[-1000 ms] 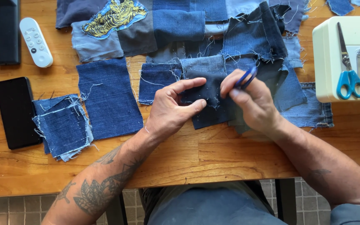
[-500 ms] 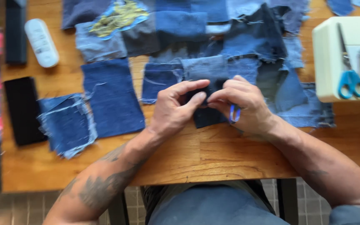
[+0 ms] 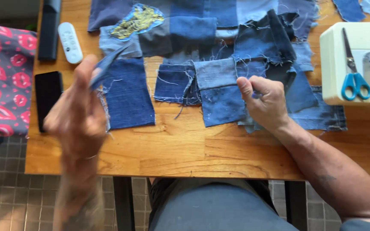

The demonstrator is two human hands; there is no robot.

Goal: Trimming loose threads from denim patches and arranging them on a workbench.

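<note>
Denim strip (image 3: 105, 64) hanging pinched in raised left hand (image 3: 78, 115), lying well left of right hand (image 3: 266, 102) clenching small blue tool (image 3: 257, 95) over patches (image 3: 221, 96).

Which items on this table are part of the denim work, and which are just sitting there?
In use:
left hand, blurred, lifting a denim strip
right hand, pinching a small blue tool
denim patches

Lying about:
scissors on the sewing machine
white remote
black phone

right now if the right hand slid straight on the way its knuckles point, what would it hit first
Probably the pale blue denim patch just up-left of the right hand, which holds a small blue tool. Depth is unclear, so it might pass above it.
</note>
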